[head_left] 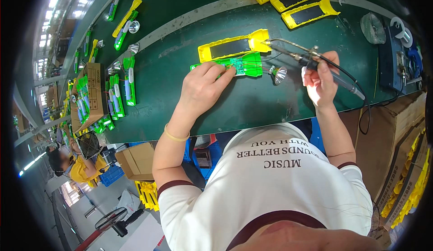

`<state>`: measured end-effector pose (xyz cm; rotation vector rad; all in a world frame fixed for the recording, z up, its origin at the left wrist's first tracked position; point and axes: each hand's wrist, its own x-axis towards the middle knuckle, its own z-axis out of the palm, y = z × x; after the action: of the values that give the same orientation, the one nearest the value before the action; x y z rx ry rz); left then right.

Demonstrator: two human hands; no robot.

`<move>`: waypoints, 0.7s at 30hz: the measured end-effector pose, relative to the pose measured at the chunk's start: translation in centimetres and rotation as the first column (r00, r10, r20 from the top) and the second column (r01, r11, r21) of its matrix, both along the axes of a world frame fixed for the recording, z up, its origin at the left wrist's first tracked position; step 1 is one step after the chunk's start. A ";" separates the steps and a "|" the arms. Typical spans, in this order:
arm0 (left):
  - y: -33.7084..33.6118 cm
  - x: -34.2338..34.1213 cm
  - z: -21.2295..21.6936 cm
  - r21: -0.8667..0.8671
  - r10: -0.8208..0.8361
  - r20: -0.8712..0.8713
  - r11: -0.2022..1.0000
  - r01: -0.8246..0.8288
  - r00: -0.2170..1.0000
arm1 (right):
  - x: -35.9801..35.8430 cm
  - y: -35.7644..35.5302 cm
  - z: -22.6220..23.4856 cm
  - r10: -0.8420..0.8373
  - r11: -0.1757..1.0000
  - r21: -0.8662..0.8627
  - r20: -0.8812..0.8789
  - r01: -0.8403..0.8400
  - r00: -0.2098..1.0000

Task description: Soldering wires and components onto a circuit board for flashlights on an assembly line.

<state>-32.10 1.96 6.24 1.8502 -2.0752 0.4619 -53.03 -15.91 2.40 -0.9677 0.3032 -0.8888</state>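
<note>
On the green bench lies a green lamp housing half (253,66) with a circuit board in it. My left hand (202,87) rests over its left part, fingertips pinched together at the board; what they hold is too small to make out. Thin wires run from the board to a silvery reflector (280,75) on the right. Just behind sits a yellow housing half (265,40) with a dark panel. In my right hand (322,80) is a soldering iron (308,62), gripped by its handle. A thin metal tube joined to the iron reaches left, its end near the yellow housing's right end.
More yellow housing halves (311,13) overlap at the back. A solder spool (399,31) and blue soldering station (391,68) stand right. Green lamp halves surround a cardboard box (94,91) at left. Beyond, a person in yellow (85,167) sits near a black fan (89,143).
</note>
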 end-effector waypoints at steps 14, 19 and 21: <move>-5.3 -3.4 0.0 0.147 0.331 -0.645 0.938 -0.313 0.689 | -0.7 -2.4 1.9 -0.129 0.992 -0.009 0.053 0.129 0.990; -4.7 -2.2 -1.8 0.044 0.261 -0.551 0.958 -0.285 0.792 | -0.7 -2.4 1.5 -0.044 0.999 0.009 -0.001 0.044 0.999; -4.3 -1.6 -1.8 -0.016 0.261 -0.553 0.946 -0.324 0.791 | -0.6 -2.3 1.4 -0.048 0.998 0.038 -0.036 0.049 0.998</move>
<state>-33.70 -2.38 4.49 1.9555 -1.3655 0.0875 -53.68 -18.20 3.85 -0.9434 0.3740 -0.9080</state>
